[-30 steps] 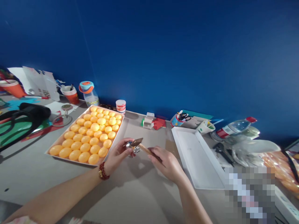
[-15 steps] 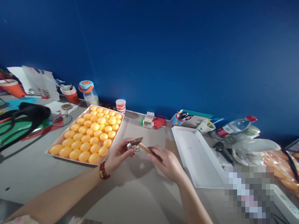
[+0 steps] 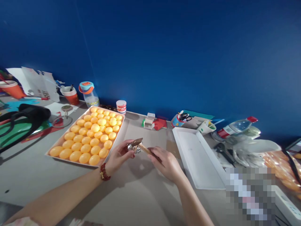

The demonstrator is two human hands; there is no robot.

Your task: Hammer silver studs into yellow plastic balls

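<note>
My left hand (image 3: 121,157) is closed around the end of a wooden-handled object with shiny silver round pieces (image 3: 138,149), which look like small bells. A flat brown piece (image 3: 137,142) sticks out above them; its kind is unclear. Fingers of my right hand (image 3: 164,161) wrap round the wooden handle (image 3: 146,149) at the other end. Both hands hold it above the grey table (image 3: 141,197). Close by on the left lies a shallow tray (image 3: 50,154) with several orange balls (image 3: 86,148). To the right is a white rectangular tray (image 3: 202,160).
Along the blue wall stand a bottle with an orange handle (image 3: 90,95), a red-and-white tub (image 3: 121,107), a small box (image 3: 149,122) and a pen cup (image 3: 177,121). At right lie a plastic bottle (image 3: 237,127), clear bags and a power strip (image 3: 288,205).
The flat brown piece and the handle have tilted very slightly between my hands. Both hands keep their hold, and the view has shifted a little.
</note>
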